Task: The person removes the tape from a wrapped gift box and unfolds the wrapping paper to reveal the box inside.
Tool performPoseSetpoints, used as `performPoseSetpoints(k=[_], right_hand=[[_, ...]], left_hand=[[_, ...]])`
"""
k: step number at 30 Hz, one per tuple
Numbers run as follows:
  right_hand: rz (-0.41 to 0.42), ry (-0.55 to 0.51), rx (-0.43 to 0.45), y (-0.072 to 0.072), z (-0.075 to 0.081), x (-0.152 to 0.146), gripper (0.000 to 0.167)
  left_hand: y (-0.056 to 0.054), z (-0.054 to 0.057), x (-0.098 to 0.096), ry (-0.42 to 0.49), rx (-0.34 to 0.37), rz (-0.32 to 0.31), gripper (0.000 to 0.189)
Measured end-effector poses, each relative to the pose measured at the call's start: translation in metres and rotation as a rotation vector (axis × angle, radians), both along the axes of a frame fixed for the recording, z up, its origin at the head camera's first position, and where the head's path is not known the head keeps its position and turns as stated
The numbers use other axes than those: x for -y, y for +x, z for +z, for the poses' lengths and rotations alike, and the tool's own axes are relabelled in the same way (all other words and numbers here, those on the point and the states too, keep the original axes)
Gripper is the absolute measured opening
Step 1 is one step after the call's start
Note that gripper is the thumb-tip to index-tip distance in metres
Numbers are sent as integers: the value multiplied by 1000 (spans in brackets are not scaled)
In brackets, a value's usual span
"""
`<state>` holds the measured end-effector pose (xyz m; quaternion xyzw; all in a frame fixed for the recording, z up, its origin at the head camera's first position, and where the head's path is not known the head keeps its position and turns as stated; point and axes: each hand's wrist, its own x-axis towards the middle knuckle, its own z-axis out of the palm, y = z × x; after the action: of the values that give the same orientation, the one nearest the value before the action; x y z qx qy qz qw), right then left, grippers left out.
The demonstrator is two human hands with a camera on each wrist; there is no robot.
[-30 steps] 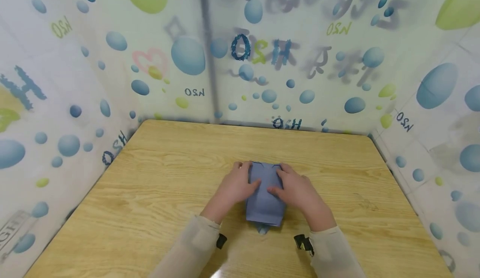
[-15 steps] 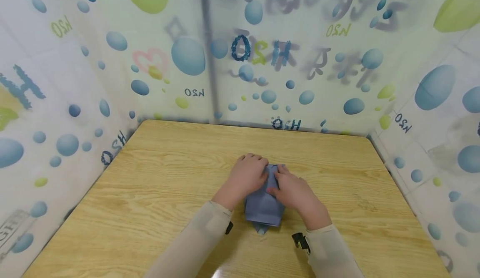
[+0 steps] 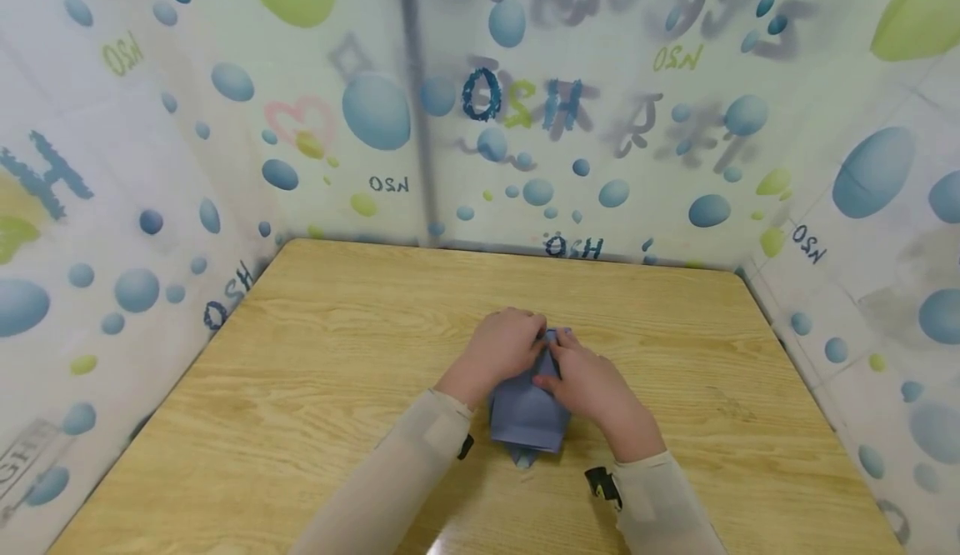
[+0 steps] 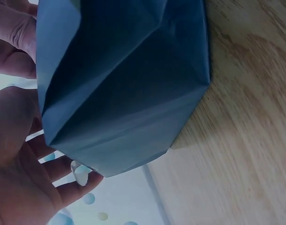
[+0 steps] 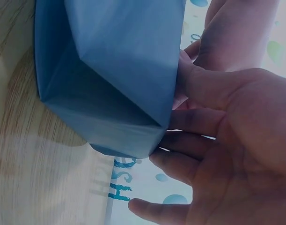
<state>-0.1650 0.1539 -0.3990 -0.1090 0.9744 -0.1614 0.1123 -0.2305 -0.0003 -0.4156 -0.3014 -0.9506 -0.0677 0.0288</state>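
Observation:
A blue folded paper bag (image 3: 528,413) lies on the table, with a small folded tip showing below its near edge. My left hand (image 3: 506,347) is over the bag's far left part, its fingers curled at the top folds and hiding that corner. My right hand (image 3: 592,378) holds the bag's right side, thumb on the upper face and fingers along the edge. In the left wrist view the side of the paper bag (image 4: 128,103) shows creased, slanting folds. The right wrist view has the right hand's fingers (image 5: 189,145) against the bag's edge.
The wooden table (image 3: 360,313) extends around the bag on all sides. Behind and beside it stand walls (image 3: 637,147) printed with blue and green drops. Dark straps (image 3: 603,487) hang near both sleeve cuffs.
My left hand has moved from the bag's left side up and right, over its far end, fingers now curled there. The right hand stays almost in place, as does the bag.

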Motion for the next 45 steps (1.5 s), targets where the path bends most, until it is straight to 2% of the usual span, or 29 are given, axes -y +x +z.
performPoseSetpoints(k=[8,14,22,33,45], right_hand=[[-6,-9,15,3,3,1,71],[5,-18,0,3,2,1,72],[9,-39,13,1,0,1,71],[3,-64,25,2,2,2,71],[-4,-72,31,2,-2,1,71]], left_hand=[[4,0,-6,-94,45,16,31],[6,2,-8,-154,21,25,35],[2,3,-5,-114,63,2,33],[1,5,-5,-108,89,14,32],[0,4,-4,-225,12,-19,36]])
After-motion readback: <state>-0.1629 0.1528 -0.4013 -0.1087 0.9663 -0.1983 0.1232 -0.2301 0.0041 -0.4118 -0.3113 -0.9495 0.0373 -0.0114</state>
